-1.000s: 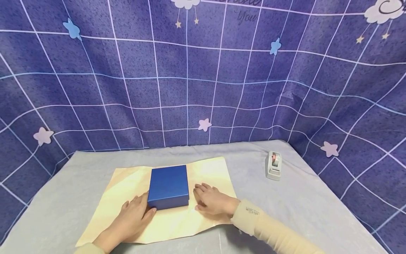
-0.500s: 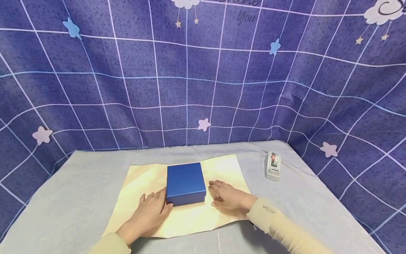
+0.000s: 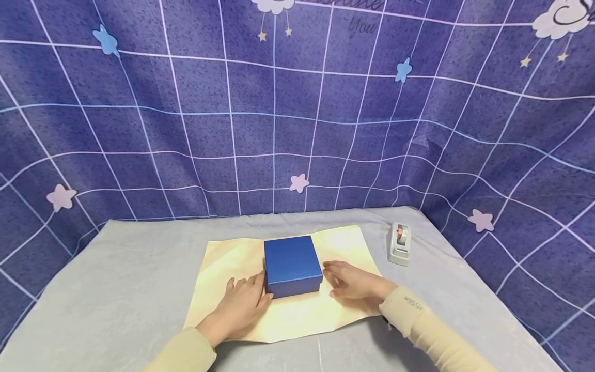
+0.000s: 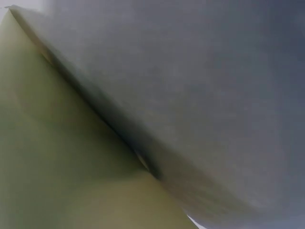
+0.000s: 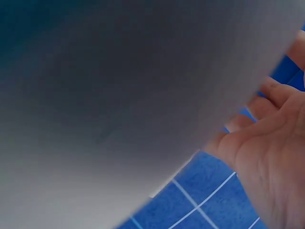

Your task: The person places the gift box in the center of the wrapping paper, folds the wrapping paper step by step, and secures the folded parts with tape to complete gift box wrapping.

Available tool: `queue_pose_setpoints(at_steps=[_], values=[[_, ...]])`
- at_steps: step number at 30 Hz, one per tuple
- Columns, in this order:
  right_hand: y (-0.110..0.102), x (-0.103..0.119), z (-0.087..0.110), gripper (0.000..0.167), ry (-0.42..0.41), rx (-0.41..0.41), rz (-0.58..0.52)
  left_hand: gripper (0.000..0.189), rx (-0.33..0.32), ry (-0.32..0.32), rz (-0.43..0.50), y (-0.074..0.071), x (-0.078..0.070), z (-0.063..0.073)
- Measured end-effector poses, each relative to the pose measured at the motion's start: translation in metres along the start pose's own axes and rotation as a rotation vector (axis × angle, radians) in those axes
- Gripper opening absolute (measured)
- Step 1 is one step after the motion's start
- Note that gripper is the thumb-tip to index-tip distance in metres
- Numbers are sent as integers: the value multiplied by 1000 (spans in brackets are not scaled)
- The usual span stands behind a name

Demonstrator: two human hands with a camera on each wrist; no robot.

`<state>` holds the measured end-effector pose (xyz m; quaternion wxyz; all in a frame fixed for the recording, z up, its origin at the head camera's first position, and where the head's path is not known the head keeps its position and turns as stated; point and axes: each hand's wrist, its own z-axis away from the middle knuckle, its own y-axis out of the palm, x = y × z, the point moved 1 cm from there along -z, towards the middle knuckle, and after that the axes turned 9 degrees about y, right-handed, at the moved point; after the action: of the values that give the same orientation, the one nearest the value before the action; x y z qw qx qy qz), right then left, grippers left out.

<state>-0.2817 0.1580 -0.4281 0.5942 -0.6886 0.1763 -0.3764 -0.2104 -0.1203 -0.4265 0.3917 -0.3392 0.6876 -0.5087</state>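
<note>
In the head view a blue lidded box [image 3: 293, 266] sits on a creased sheet of cream paper [image 3: 297, 323]. My left hand [image 3: 239, 305] lies over the paper's left part, its fingertips against the box's left side and the thumb at its near left corner. To the right of the box, my right hand [image 3: 355, 281] rests over the paper with fingers loosely bent, fingertips close to the box's side. The right wrist view shows the palm and bent fingers of the right hand [image 5: 271, 143], partly hidden by a blurred pale surface. A sleeve [image 4: 62, 143] fills much of the left wrist view.
A white tape dispenser [image 3: 400, 244] with a red part stands at the back right of the table. Pale grey cloth [image 3: 116, 289] covers the tabletop. Behind and to the right hangs a blue gridded curtain [image 3: 274, 134] with stars and clouds.
The box and the paper under it have slid to the right and slightly away, with both hands moving along beside the box. The tape dispenser has stayed in place.
</note>
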Motion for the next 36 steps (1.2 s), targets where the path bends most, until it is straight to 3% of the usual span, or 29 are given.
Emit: queue_pose_setpoints(at_steps=[11,15,19,25,36], values=[[-5,-4,1,44,-11,-40,21,57,-16,16,4,1,-2,-9],[-6,4,-2,30,-60,-100,25,65,-31,20,15,-1,-1,-11],[-7,13,-5,15,-44,-111,-31,71,-28,23,36,-3,-1,-12],[-7,24,-4,16,19,-73,-43,71,-23,38,48,-4,-1,-9],[-3,27,-4,21,57,-76,4,72,-43,72,25,-5,4,-4]])
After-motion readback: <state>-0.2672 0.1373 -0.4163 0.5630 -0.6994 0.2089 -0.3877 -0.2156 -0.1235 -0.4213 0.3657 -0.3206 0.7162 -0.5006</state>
